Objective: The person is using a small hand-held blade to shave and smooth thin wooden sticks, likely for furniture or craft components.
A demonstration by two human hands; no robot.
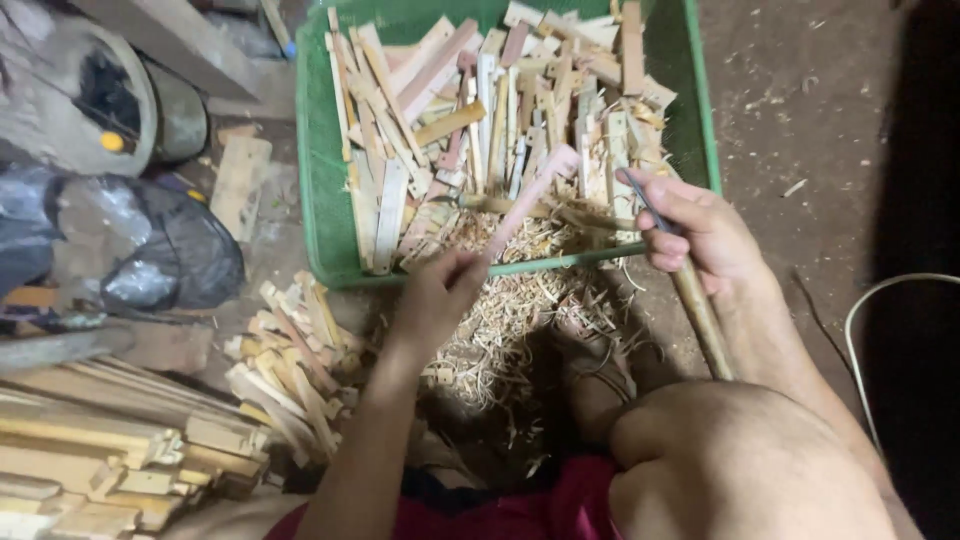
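Observation:
My left hand [437,292] grips the near end of a long pinkish wood strip [528,200] that slants up over the front rim of a green crate [320,190]. The crate is filled with several short wood slats [480,110]. My right hand [700,232] is closed on a tool with a long wooden handle [703,318] and a thin metal blade [640,195], held at the crate's front right corner. Pale wood shavings [510,320] lie heaped between my hands, in front of the crate.
A pile of cut wood pieces [295,350] lies left of my left arm, with stacked timber lengths [100,450] beyond. Dark plastic bags [150,250] and a round container [90,100] sit at far left. A light cable [860,310] curves over the dirt floor at right. My bare knee [740,460] is low right.

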